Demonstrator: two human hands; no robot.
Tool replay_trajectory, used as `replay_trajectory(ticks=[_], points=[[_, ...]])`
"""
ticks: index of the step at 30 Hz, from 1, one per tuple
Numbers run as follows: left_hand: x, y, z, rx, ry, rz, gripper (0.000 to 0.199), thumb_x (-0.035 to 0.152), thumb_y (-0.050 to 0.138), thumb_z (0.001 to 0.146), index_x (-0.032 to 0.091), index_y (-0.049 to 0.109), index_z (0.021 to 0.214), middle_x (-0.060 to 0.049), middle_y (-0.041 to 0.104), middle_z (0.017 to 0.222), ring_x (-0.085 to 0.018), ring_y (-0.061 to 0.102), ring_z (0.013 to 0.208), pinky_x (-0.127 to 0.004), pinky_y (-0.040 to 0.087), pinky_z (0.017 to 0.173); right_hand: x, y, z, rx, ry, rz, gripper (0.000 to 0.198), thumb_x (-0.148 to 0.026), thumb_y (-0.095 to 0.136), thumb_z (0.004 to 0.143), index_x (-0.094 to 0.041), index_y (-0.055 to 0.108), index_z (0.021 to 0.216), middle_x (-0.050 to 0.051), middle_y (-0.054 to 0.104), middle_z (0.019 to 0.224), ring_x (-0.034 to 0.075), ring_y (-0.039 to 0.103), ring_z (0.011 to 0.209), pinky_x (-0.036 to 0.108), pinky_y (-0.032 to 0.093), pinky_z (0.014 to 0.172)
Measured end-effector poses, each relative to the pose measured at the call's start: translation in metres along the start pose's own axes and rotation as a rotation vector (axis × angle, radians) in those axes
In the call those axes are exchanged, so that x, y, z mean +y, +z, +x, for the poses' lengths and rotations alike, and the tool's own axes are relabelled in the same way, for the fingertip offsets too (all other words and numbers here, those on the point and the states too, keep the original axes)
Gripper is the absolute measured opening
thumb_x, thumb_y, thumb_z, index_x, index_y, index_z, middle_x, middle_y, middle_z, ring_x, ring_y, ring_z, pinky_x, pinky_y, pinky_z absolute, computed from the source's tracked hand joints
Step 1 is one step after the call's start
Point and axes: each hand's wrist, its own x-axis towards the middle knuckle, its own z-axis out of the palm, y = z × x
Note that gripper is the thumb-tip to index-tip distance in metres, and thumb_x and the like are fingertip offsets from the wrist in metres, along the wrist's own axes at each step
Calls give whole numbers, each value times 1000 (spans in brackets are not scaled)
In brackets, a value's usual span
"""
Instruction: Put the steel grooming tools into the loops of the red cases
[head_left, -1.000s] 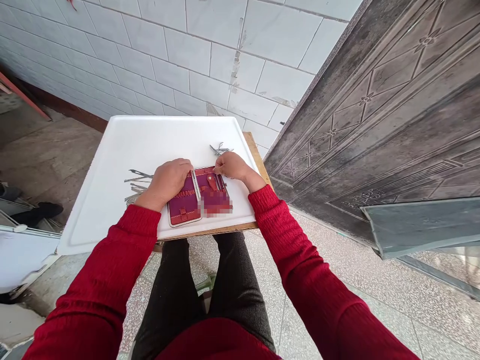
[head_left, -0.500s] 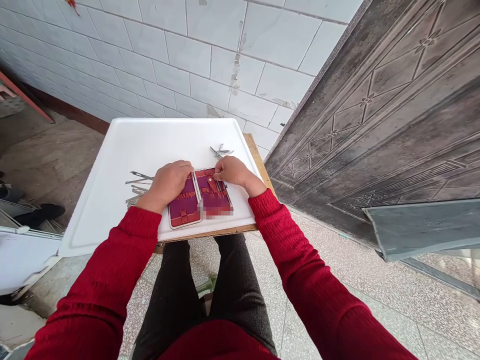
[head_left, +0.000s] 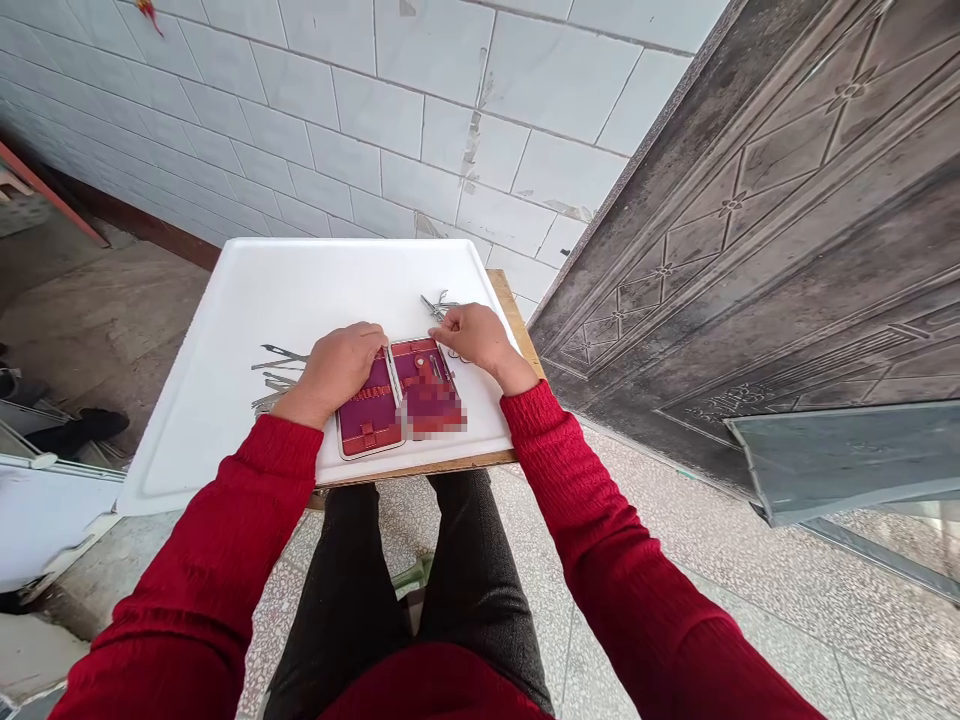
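The left hand (head_left: pixel 341 368) pinches the upper rim of an open, purple-lined, red-trimmed case (head_left: pixel 367 412), which lies flat near the front of a white-topped bench (head_left: pixel 315 285). The right hand (head_left: pixel 435 335) has its fingertips drawn together at the case's upper right; whether they grip anything I cannot tell. Beyond it lie shiny metal tools (head_left: pixel 433 307); slim metal implements (head_left: pixel 281 364) lie left of the left hand.

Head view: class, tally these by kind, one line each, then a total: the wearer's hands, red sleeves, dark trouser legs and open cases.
Hands: 2 (left hand, right hand)
Red sleeves: 2 (left sleeve, right sleeve)
Dark trouser legs: 2 (left leg, right leg)
Open case: 1
Total: 7
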Motion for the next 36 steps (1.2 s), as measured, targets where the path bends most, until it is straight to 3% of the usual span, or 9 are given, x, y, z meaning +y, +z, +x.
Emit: replay_trajectory(ticks=[3, 5, 13, 24, 31, 36], points=[[-1, 0, -1, 6, 12, -13, 36, 20, 36, 101, 21, 72, 98, -7, 74, 111, -24, 69, 102, -34, 53, 79, 7, -5, 1, 179, 83, 4, 19, -28, 63, 90, -19, 65, 73, 1, 66, 73, 15, 54, 68, 28, 33, 62], [-1, 0, -1, 5, 14, -15, 36, 20, 36, 101, 21, 72, 97, -7, 74, 109, -24, 69, 100, -34, 53, 79, 13, -8, 1, 224, 124, -2, 16, -24, 60, 90, -19, 65, 75, 2, 67, 75, 16, 55, 70, 29, 34, 63], [-3, 0, -1, 28, 11, -34, 34, 20, 37, 100, 22, 72, 95, -7, 74, 105, -23, 69, 99, -32, 53, 77, 21, -8, 3, 157, 148, -47, 18, -24, 64, 88, -20, 65, 71, 4, 70, 78, 18, 60, 76, 30, 39, 68], [-5, 2, -2, 38, 30, -19, 36, 19, 35, 101, 21, 71, 95, -7, 74, 106, -23, 68, 97, -34, 52, 77, 16, 9, 9, 172, 63, 4, 11, -23, 61, 89, -20, 69, 85, 1, 70, 79, 17, 59, 74, 28, 35, 64], [-6, 3, -2, 38, 24, -12, 35, 18, 37, 101, 21, 71, 96, -6, 74, 105, -23, 69, 98, -33, 52, 78, 19, 17, 15, 270, -13, -12, 26, -15, 56, 90, -19, 73, 108, 6, 72, 107, 20, 64, 93, 29, 45, 77], [-4, 3, -3, 37, 14, -8, 34, 18, 38, 101, 21, 71, 97, -7, 74, 107, -23, 69, 96, -34, 53, 78, 12, 21, 22, 225, -29, -63, 40, -7, 54, 86, -22, 72, 119, 7, 70, 121, 21, 64, 105, 30, 47, 82]])
